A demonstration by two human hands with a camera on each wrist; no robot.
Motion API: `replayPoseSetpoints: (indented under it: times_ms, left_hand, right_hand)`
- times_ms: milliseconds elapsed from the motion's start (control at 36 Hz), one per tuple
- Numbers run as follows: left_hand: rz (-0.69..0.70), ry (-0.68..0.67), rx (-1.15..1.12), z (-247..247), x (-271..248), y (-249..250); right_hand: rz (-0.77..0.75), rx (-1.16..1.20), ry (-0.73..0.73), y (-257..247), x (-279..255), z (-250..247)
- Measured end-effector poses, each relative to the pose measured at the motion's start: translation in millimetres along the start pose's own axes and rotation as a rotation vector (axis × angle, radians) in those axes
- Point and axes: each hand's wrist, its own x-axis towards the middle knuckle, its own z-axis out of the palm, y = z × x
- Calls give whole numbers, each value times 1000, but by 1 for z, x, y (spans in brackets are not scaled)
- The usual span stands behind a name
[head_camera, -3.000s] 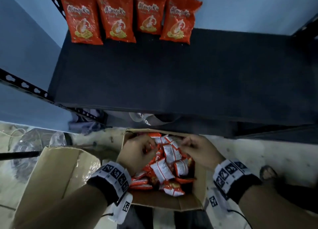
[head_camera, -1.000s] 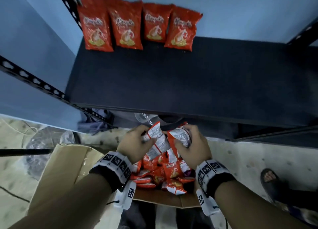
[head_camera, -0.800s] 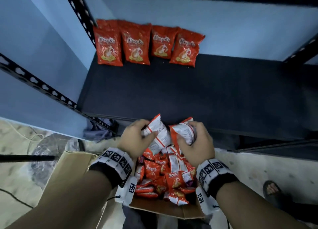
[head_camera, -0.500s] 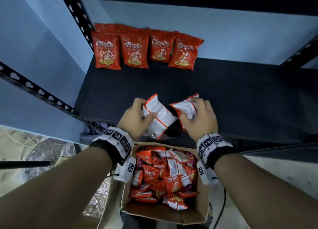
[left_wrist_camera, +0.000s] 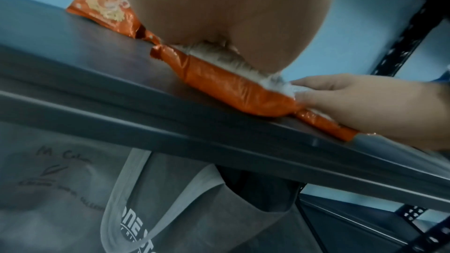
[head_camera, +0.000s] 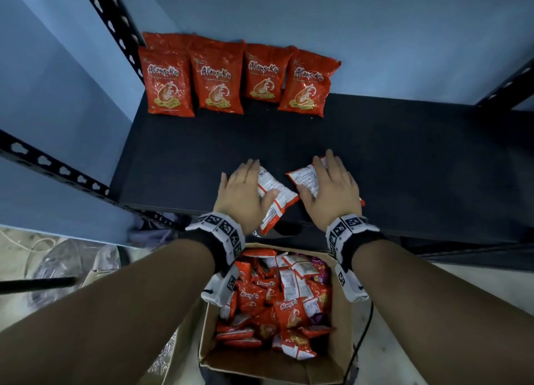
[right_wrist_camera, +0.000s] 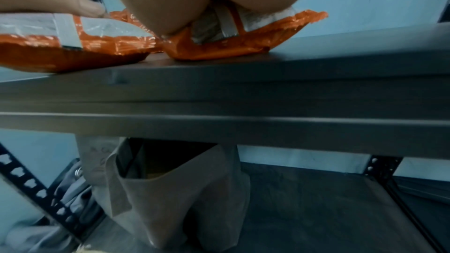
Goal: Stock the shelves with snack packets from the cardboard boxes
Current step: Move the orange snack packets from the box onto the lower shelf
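A person's left hand (head_camera: 245,194) and right hand (head_camera: 329,191) lie palm down near the front edge of a dark shelf (head_camera: 404,165), each flattened over a snack packet. The left hand's fingers (head_camera: 250,169) are stretched out straight and close together over the left packet (head_camera: 274,195), which lies white back up, its near end jutting past the front lip of the shelf; the thumb crosses the packet's white panel. The right hand, fingers likewise extended and only slightly spread, covers most of the right packet (head_camera: 303,178), of which a white-and-orange corner shows beside the thumb and an orange tip peeks out at the far side of the hand. Neither hand is curled round its packet; both press it flat against the shelf. The left wrist view shows the left packet (left_wrist_camera: 231,86) pinned under the heel of the palm, with the right hand (left_wrist_camera: 365,107) touching the packet's near end at the shelf lip. In the right wrist view the right packet (right_wrist_camera: 231,39) is squashed under the palm, and the two packets sit just beside each other. At the back of the shelf four red packets (head_camera: 237,78) stand in a row against the blue wall (head_camera: 375,37), with another partly hidden behind the leftmost. Below the shelf, between the forearms, an open cardboard box (head_camera: 260,367) on the floor is heaped with more red packets (head_camera: 277,303).
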Motion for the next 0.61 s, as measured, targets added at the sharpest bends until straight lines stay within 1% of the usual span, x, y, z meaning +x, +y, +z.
replayPoseSetpoints:
  times_ms: [83, 167, 250, 333, 528, 611]
  left_hand:
    - [-25, -18, 33, 3, 4, 0]
    - [-41, -38, 68, 5, 4, -1]
    - [-37, -44, 59, 5, 2, -1]
    - [-46, -43, 47, 2, 3, 0]
    - [-95, -78, 100, -7, -6, 3]
    - [-95, -72, 46, -12, -11, 2]
  right_hand:
    - [18, -25, -17, 1, 5, -1]
    - [35, -55, -72, 1, 8, -2]
    - [55, -73, -87, 0, 11, -3]
    - [85, -91, -131, -2, 12, -4]
    - [128, -129, -188, -7, 12, -8]
    - [140, -114, -245, -8, 13, -14]
